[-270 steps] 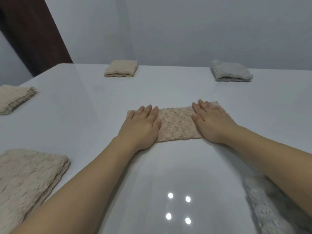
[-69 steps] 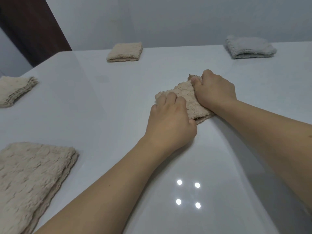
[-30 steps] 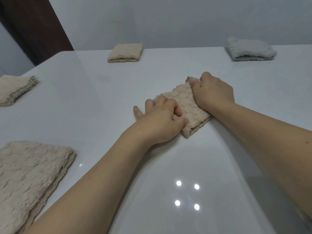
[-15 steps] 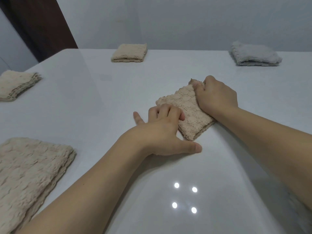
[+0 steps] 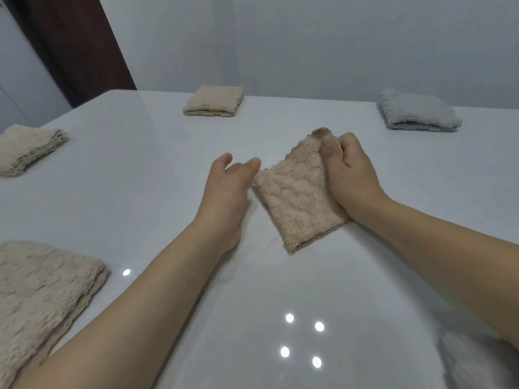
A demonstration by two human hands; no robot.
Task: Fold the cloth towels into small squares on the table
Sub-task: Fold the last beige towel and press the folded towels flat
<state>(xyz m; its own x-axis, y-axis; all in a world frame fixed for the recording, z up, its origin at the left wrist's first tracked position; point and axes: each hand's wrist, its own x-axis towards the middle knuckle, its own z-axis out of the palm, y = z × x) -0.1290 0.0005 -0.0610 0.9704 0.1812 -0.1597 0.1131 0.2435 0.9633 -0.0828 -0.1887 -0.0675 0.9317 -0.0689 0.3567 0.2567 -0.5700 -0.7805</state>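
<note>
Towel being worked, a beige waffle-textured cloth folded to a small square (image 5: 299,199), lies flat on the white glossy counter (image 5: 140,169) btwn the two hands, turned slightly askew. Folding of this piece is judged to be done or nearly so; the step in hand looks like final squaring or lifting it away. Its far right corner is pinched by the right hand (image 5: 349,175), thumb on top and fingers curled at the edge, with the heel of the hand resting along the towel's right side. The left hand (image 5: 227,189) is held open w/ relaxed fingers, just beside the towel's left edge; contact cannot be told. Both forearms are stretched fwd, low over the counter.

Next move is judged to call for a firm grip so the layers are not let slip apart, then placing w/ the other folded pieces: a beige folded square (image 5: 213,105) beyond the left hand and a grey folded square (image 5: 418,115) beyond the right hand.
</note>
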